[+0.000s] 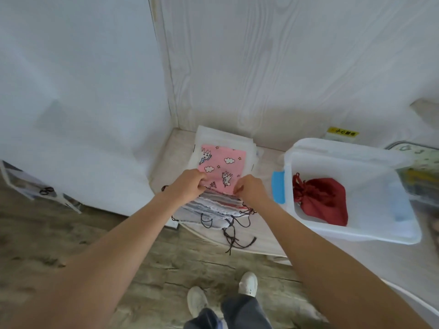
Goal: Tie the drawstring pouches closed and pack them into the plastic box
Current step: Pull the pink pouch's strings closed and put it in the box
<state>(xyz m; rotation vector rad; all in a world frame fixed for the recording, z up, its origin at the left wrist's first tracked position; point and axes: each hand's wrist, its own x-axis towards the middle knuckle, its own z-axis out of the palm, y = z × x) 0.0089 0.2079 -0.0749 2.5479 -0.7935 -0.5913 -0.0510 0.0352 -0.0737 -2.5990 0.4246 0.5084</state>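
Uppermost on the stack of flat drawstring pouches point(213, 207) lies a pink pouch point(223, 167) printed with unicorns, clouds and stars; a few dark printed words sit near its near edge, too small and skewed to read. Both hands pinch that near edge: the left hand point(187, 184) at its left corner, the right hand point(249, 189) at its right, fingers curled onto the fabric. Black cords point(234, 233) trail from the stack over the front of the pale surface point(166, 160). Just to the right stands the clear plastic box point(356, 231), with a blue latch point(278, 187) on its left side and a dark red pouch point(323, 200), cinched at its neck, lying inside. Behind the box, a yellow label point(342, 132) carries black Chinese characters beginning "小心"; the rest is blurred. Below, white shoes point(248, 283) stand on a wood-patterned floor point(47, 238).
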